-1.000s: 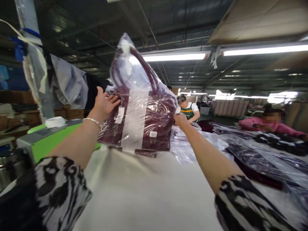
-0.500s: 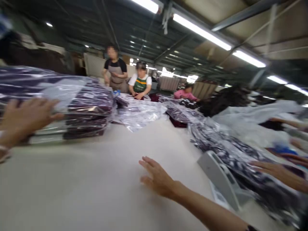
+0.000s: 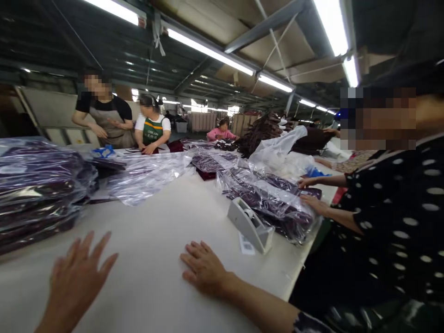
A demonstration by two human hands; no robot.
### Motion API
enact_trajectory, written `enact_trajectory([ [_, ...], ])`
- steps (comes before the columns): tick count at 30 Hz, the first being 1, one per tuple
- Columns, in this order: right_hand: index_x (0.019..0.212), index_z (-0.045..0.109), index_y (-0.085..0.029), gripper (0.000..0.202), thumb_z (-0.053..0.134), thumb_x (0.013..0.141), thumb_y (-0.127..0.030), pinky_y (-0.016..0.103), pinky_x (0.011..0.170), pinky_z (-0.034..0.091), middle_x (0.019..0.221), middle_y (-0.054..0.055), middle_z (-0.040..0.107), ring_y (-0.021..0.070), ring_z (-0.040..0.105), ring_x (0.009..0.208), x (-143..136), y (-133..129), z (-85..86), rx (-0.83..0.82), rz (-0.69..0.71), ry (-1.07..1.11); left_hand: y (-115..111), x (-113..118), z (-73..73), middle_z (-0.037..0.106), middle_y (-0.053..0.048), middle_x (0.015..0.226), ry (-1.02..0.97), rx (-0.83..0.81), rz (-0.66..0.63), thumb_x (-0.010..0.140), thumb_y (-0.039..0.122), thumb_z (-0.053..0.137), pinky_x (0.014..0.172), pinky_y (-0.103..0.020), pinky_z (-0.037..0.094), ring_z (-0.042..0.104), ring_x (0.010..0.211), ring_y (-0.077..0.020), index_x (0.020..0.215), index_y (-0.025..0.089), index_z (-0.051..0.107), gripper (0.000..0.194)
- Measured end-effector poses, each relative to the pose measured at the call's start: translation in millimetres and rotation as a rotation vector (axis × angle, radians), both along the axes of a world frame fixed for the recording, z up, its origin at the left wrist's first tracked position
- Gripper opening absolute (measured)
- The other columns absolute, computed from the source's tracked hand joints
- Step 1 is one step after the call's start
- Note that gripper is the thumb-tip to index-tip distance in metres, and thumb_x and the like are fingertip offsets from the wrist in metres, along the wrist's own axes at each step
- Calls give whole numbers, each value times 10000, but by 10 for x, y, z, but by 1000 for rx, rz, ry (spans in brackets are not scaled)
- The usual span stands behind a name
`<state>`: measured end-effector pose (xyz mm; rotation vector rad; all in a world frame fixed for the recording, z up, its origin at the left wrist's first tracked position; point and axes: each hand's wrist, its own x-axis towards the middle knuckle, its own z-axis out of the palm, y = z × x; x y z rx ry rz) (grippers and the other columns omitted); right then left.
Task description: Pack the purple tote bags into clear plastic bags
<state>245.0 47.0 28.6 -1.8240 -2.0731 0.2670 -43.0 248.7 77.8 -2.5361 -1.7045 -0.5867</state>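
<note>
My left hand (image 3: 78,277) is over the near left of the white table (image 3: 149,249), fingers spread, holding nothing. To the right, my right hand (image 3: 204,268) lies palm down at the tabletop with its fingers stretched out, also without anything in it. A stack of dark purple garments in clear plastic bags (image 3: 41,189) rises beyond my left hand, apart from it. The grey tape dispenser (image 3: 248,224) stands to the right of my right hand, with a small white label sheet (image 3: 246,245) beside its base.
A co-worker in a polka-dot top (image 3: 391,199) stands close on the right, hands on bagged purple garments (image 3: 274,194). Loose clear bags (image 3: 149,173) lie farther back. Across the table are two people in aprons (image 3: 152,132) and one in pink (image 3: 222,132).
My left hand has left the bagged stack and come down over the near table. My right hand stays low, fingers out. The view has swung right, bringing the polka-dot co-worker into sight.
</note>
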Motion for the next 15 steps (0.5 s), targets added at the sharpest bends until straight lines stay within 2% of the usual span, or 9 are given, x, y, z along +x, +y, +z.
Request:
enact_trajectory([
  [1,1509,480,-277,543,417,1044,-550,479,1273,197,1620,75,413,248,312,1528,10,5,-9,14,2,4,-167,180,-154,370,-125,1632,32,19,-13,908,457,464,1214,-608,227,204,1559,-378,1503,198,520,651],
  [3,1485,506,-262,538,428,1039,-553,472,1268,216,1600,77,444,249,339,1515,36,14,-44,49,4,2,-452,541,-419,387,-132,1625,92,7,-58,915,427,440,1204,-573,283,299,1533,-352,1500,200,526,633],
  [6,1424,559,-251,500,475,1024,-539,465,1254,258,1546,69,515,243,390,1484,68,28,-119,111,2,-21,-717,929,-656,420,-100,1610,194,-104,-152,893,417,443,1181,-579,317,352,1511,-340,1486,250,541,624],
  [9,1374,597,-243,468,511,1009,-523,472,1234,299,1503,67,560,239,433,1451,83,38,-164,151,-3,-30,-818,1058,-746,432,-80,1604,277,-116,-213,862,353,443,1186,-583,293,362,1507,-331,1452,278,580,610],
  [12,1348,620,-234,446,526,1004,-502,470,1231,305,1487,68,576,233,448,1438,90,31,-150,155,-6,-9,-842,1042,-773,446,-44,1596,354,-62,-245,851,284,460,1205,-584,250,350,1513,-327,1390,330,637,569],
  [15,1336,632,-226,420,539,1003,-466,466,1235,294,1488,70,575,228,432,1450,104,18,-112,149,-12,18,-854,1014,-778,384,-13,1627,496,-32,-241,883,230,458,1209,-575,243,303,1534,-327,1410,349,614,563],
])
